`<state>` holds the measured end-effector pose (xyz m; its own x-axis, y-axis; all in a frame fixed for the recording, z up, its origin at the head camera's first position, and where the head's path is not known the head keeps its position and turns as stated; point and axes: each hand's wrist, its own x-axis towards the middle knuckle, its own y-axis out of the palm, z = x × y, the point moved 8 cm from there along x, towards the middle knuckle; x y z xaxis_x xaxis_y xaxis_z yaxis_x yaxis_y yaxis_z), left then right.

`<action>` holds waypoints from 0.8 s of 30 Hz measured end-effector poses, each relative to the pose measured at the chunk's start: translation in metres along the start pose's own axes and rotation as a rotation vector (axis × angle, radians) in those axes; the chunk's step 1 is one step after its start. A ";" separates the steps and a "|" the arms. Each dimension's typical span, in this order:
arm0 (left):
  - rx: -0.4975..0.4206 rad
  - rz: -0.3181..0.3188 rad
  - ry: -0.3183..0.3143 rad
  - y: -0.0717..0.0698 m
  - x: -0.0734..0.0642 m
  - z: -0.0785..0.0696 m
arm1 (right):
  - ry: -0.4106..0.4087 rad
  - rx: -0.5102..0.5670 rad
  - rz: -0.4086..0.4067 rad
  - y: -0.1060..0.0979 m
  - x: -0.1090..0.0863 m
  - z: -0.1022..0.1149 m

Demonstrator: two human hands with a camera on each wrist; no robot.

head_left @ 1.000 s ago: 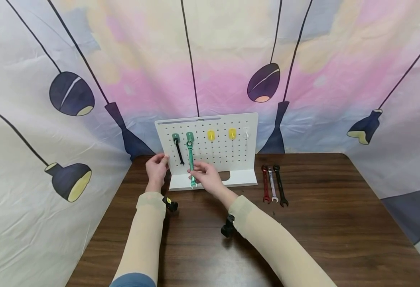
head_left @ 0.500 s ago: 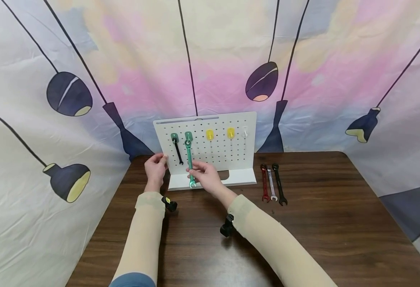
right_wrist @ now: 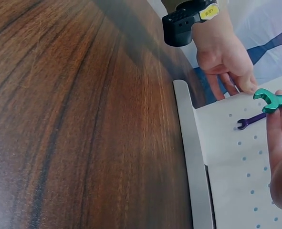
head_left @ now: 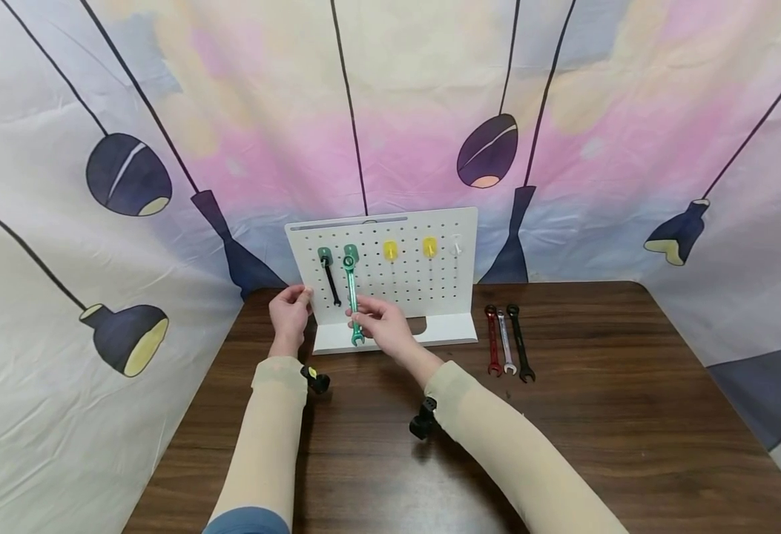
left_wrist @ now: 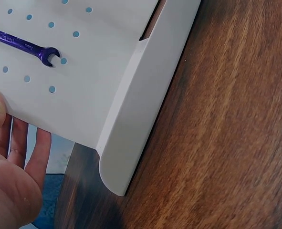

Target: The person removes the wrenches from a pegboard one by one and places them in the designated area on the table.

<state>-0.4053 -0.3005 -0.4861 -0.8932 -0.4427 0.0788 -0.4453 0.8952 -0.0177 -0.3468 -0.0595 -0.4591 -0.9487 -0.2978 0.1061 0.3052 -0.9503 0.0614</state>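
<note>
In the head view my right hand pinches the shank of a green combination wrench, which stands upright in front of the white pegboard. Its ring end is at the second green hook; I cannot tell whether the hook passes through it. My left hand grips the board's left edge, thumb in front and fingers behind, as the left wrist view shows. Between the hands a dark wrench, purple in the left wrist view, hangs from the first green hook. The right wrist view shows the green wrench's open jaw end.
Two yellow hooks, one of them a left yellow hook, and a clear hook are on the board's right part. A red wrench, a silver wrench and a black wrench lie on the wooden table to its right.
The green wrench has risen slightly with my right hand, its ring end now a little higher against the second green hook. My left hand keeps its hold on the board's edge.
</note>
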 end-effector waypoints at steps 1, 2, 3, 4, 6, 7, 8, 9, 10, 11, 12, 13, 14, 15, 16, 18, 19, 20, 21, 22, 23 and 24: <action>0.003 0.000 0.000 0.000 0.000 0.000 | -0.007 0.001 0.005 0.000 -0.001 0.001; 0.005 0.001 0.000 0.000 0.000 0.000 | -0.012 0.002 0.009 0.000 -0.002 0.001; 0.008 0.000 -0.001 0.000 0.000 0.000 | -0.018 0.003 0.014 0.000 -0.003 0.001; 0.012 0.000 -0.002 0.000 0.000 0.000 | -0.024 0.004 0.019 -0.001 -0.004 0.001; 0.020 0.001 -0.005 0.000 -0.001 0.000 | -0.029 0.009 0.023 -0.002 -0.007 0.000; 0.022 0.001 -0.006 0.000 -0.001 0.001 | -0.029 0.011 0.025 -0.003 -0.008 0.000; 0.021 0.002 -0.007 0.000 -0.001 0.001 | -0.027 0.013 0.028 -0.004 -0.009 -0.001; 0.019 0.001 -0.009 0.000 -0.001 0.001 | -0.028 0.013 0.030 -0.005 -0.011 -0.002; 0.018 0.000 -0.011 0.000 -0.002 0.001 | -0.026 0.015 0.032 -0.006 -0.012 -0.003; 0.014 0.001 -0.012 0.000 -0.002 0.001 | -0.023 0.017 0.033 -0.007 -0.013 -0.003; 0.010 0.002 -0.013 0.000 -0.002 0.001 | -0.022 0.017 0.034 -0.008 -0.014 -0.005; 0.007 0.002 -0.013 0.000 -0.002 0.001 | -0.022 0.017 0.034 -0.010 -0.014 -0.005; 0.006 0.002 -0.013 0.000 -0.002 0.000 | -0.020 0.017 0.033 -0.012 -0.015 -0.006; 0.005 0.003 -0.013 0.001 -0.002 0.000 | -0.019 0.019 0.032 -0.013 -0.015 -0.007; 0.004 0.004 -0.013 0.001 -0.002 0.000 | -0.016 0.020 0.031 -0.015 -0.016 -0.008; 0.004 0.007 -0.014 0.001 -0.002 0.000 | -0.009 0.027 0.030 -0.019 -0.016 -0.010; 0.002 0.007 -0.016 0.001 -0.002 0.000 | -0.003 0.034 0.030 -0.020 -0.017 -0.010; 0.001 0.008 -0.017 0.001 -0.002 0.000 | 0.002 0.038 0.034 -0.022 -0.018 -0.011; -0.002 0.008 -0.018 0.001 -0.002 0.000 | 0.005 0.045 0.037 -0.024 -0.018 -0.011; -0.004 0.007 -0.019 0.001 -0.001 0.000 | 0.006 0.048 0.038 -0.026 -0.019 -0.012; -0.007 0.007 -0.018 0.001 -0.001 0.001 | 0.005 0.054 0.043 -0.027 -0.020 -0.012; -0.011 0.006 -0.018 0.001 -0.001 0.001 | 0.003 0.060 0.047 -0.029 -0.020 -0.012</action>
<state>-0.4049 -0.2997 -0.4869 -0.8970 -0.4378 0.0607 -0.4391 0.8984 -0.0076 -0.3375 -0.0265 -0.4752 -0.9336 -0.3420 0.1073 0.3534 -0.9283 0.1157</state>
